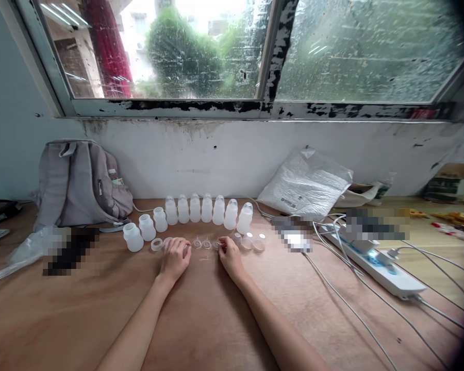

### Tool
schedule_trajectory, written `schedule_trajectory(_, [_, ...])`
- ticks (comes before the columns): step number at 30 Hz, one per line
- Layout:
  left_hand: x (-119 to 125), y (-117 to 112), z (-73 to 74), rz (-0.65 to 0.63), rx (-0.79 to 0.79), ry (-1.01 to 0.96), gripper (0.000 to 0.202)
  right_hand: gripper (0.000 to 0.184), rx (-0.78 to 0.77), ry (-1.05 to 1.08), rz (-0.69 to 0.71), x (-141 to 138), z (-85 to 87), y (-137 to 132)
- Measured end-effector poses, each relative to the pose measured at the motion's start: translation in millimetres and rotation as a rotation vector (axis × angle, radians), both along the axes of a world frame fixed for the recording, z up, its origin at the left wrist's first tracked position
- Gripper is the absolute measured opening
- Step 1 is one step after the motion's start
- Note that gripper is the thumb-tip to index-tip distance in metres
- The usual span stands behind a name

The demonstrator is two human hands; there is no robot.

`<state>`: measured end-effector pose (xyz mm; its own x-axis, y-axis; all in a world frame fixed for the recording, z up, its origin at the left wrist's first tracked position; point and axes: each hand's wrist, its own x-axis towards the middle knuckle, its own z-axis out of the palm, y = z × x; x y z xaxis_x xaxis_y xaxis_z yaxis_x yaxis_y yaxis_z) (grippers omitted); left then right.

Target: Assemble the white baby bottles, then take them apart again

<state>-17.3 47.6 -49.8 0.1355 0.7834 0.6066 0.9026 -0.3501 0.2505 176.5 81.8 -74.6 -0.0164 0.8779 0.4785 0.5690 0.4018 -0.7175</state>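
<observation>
Grip I cannot tell: left hand point(175, 257) and right hand point(229, 255) curl palm-down at small clear caps point(206, 243). I see bottles point(195, 208) at twelve o'clock on the wooden worktop point(216, 319), window point(201, 51) beyond.

Frosted translucent plastic bottles point(195, 208), matt wooden table point(201, 319) (slightly scuffed), grey cloth backpack point(77, 183)

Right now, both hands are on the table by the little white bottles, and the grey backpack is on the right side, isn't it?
Not quite. The head view shows the grey backpack on the left side, not the right. The rest holds: the left hand and the right hand both rest on the table by the little white bottles.
</observation>
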Motion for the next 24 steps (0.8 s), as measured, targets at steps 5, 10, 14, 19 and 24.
schedule_trajectory(5, [24,-14,1.2,-0.225,-0.089,0.039,0.019,0.010,0.034,-0.041,-0.076,-2,2.4,-1])
schedule_trajectory(10, [31,-18,-2.5,-0.273,-0.156,0.081,0.032,0.014,0.025,-0.109,-0.025,-5,2.0,-3])
schedule_trajectory(14, [29,-15,-5.0,-0.247,-0.208,0.144,0.040,0.016,0.017,-0.104,-0.007,-5,0.9,-3])
schedule_trajectory(19, [30,-13,-7.8,-0.231,-0.232,0.152,0.045,0.019,0.003,-0.104,0.022,-4,1.4,-3])
schedule_trajectory(24, [30,-14,-8.8,-0.223,-0.275,0.163,0.047,0.021,0.000,-0.106,0.021,-4,1.6,-3])
